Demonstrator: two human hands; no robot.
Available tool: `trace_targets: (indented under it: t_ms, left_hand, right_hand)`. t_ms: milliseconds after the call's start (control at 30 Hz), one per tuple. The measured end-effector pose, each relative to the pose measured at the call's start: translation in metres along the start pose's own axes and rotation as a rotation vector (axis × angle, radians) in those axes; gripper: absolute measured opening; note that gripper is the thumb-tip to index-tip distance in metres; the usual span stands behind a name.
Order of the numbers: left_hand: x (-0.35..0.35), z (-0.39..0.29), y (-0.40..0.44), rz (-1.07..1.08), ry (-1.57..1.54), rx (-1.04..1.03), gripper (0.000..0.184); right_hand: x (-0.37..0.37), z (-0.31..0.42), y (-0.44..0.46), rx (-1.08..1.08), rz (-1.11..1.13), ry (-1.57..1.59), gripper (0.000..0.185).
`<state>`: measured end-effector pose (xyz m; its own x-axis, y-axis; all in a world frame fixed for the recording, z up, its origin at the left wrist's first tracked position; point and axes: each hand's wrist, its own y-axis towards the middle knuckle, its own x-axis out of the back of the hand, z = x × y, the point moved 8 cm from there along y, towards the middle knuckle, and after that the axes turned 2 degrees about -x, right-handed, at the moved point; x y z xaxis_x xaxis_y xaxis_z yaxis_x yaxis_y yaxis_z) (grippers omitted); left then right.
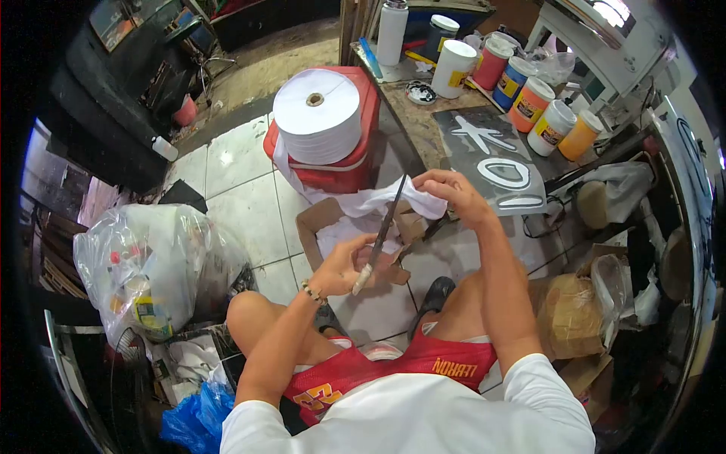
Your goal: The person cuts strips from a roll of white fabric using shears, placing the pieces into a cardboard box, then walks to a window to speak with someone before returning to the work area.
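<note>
My left hand (pixel 340 266) is closed around a long dark-bladed knife (pixel 384 227) with a pale, worn handle. The blade points up and away from me, crossing in front of a white fabric strip (pixel 370 200). My right hand (pixel 457 195) pinches the strip near its right end. From there the strip runs left toward a large white roll (pixel 316 113) with a brown core, resting on a red cooler box (pixel 355 175). Below my hands, an open cardboard box (pixel 308 221) holds white fabric pieces (pixel 336 234).
At the right, a wooden table (pixel 412 113) carries several paint jars (pixel 522 102) and a dark sheet (pixel 484 155) with white lettering. A clear plastic bag (pixel 162 257) of containers sits on the left. A wrapped brown bundle (pixel 578 310) stands by my right knee. White tiles (pixel 238 219) cover the floor.
</note>
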<state>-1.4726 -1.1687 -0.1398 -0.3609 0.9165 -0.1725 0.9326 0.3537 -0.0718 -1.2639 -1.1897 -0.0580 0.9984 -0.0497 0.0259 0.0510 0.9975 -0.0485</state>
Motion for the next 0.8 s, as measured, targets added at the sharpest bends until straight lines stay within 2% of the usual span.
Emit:
trace_targets:
  t_ms: [133,200,267,367,400,467,567,633,667,767,800]
  left_hand:
    - [-0.002,0.003,-0.003,0.016,0.045,0.031,0.075]
    - [-0.002,0.009,-0.003,0.032,-0.025,0.033,0.07]
    - [-0.005,0.0,-0.003,0.049,-0.019,0.035,0.07]
    - [-0.009,-0.006,-0.003,0.075,-0.07,0.029,0.07]
    - [-0.01,-0.009,-0.003,0.088,-0.075,0.01,0.07]
    - [-0.012,-0.015,-0.003,0.102,-0.08,-0.01,0.071]
    - [-0.01,-0.018,-0.005,0.074,-0.097,0.031,0.073]
    - [-0.011,-0.036,-0.006,0.06,-0.097,-0.156,0.078]
    - [-0.012,-0.04,-0.007,0.057,-0.097,-0.152,0.078]
    - [-0.012,-0.038,-0.01,0.064,-0.229,-0.05,0.084]
    - [-0.004,-0.021,-0.011,0.059,-0.179,0.07,0.084]
  right_hand:
    - [-0.007,-0.008,0.0,-0.068,-0.01,-0.055,0.031]
    - [-0.017,-0.008,-0.003,-0.149,0.079,-0.145,0.026]
    - [-0.021,-0.015,0.0,-0.121,0.082,-0.106,0.023]
    - [-0.032,-0.006,0.007,0.113,-0.006,0.102,0.034]
    - [-0.036,-0.007,0.007,0.116,-0.007,0.101,0.034]
    - [-0.051,0.003,0.004,0.074,0.105,0.343,0.035]
    - [-0.064,0.01,0.004,0.083,0.19,0.413,0.036]
    - [-0.069,0.004,0.006,0.077,0.251,0.335,0.038]
    - [-0.075,0.002,0.007,0.073,0.308,0.252,0.039]
    - [-0.07,0.004,0.007,0.075,0.257,0.19,0.033]
    - [-0.064,0.006,0.008,0.089,0.231,0.13,0.032]
